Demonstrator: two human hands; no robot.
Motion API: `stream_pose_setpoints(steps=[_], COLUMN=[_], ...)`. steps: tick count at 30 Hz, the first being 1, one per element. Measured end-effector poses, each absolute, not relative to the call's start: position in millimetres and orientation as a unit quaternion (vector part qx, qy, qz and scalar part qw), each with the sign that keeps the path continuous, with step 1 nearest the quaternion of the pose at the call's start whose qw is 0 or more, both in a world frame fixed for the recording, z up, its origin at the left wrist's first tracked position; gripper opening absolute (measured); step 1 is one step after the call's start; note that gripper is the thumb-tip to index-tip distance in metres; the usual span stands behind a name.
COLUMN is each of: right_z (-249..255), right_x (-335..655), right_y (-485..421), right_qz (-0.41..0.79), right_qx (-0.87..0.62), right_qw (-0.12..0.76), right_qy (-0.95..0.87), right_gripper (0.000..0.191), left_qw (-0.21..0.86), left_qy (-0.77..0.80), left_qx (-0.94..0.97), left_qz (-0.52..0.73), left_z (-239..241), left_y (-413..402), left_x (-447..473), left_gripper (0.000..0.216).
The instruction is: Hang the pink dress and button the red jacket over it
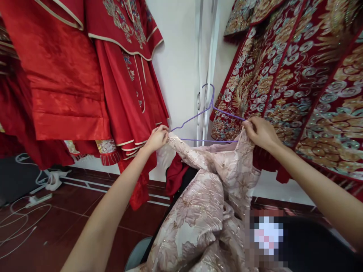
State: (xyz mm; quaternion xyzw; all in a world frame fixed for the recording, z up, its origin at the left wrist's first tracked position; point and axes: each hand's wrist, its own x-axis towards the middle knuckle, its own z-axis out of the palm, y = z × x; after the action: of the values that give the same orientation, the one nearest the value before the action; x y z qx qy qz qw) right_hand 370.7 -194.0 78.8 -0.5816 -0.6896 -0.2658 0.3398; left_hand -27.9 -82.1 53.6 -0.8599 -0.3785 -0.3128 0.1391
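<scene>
hanging along the left side, plain and embroidered red garments (124, 83) reach down toward the floor (70, 211), where white cables (30, 217) and a pair of pale shoes (55, 180) lie. just right of them is the person's left hand (158, 139), its fingers pinching one upper corner of a pale pink dress (198, 204) at the left end of a purple hanger (212, 105). the dress fills the lower middle, its patterned cloth bunched and twisted below the hanger's bottom bar. behind the hanger's hook stand slim white poles (210, 56); whether the hook rests on one cannot be told. to the right, the right hand (261, 132) has its thumb and fingers closed on the other upper corner, at the hanger's right end, in front of a heavily embroidered gown (283, 83). the step in hand appears to be fitting the dress's shoulders to the hanger's two ends; the next move seems to call for steady, even tension so that neither corner slips and the twist can ease.
</scene>
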Motion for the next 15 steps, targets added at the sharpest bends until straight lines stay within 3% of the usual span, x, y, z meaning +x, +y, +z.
stream_pose_setpoints(steps=[15], right_z=[78.7], right_x=[378.8], right_y=[-186.3], right_qz=[-0.275], right_qx=[-0.592], right_qw=[0.308], right_qy=[-0.691], right_gripper=[0.034], left_qw=[0.259], left_qy=[-0.410], left_qx=[-0.850], left_qz=[-0.208], left_z=[33.9], left_y=[-75.4], left_x=[-51.7], left_gripper=[0.034])
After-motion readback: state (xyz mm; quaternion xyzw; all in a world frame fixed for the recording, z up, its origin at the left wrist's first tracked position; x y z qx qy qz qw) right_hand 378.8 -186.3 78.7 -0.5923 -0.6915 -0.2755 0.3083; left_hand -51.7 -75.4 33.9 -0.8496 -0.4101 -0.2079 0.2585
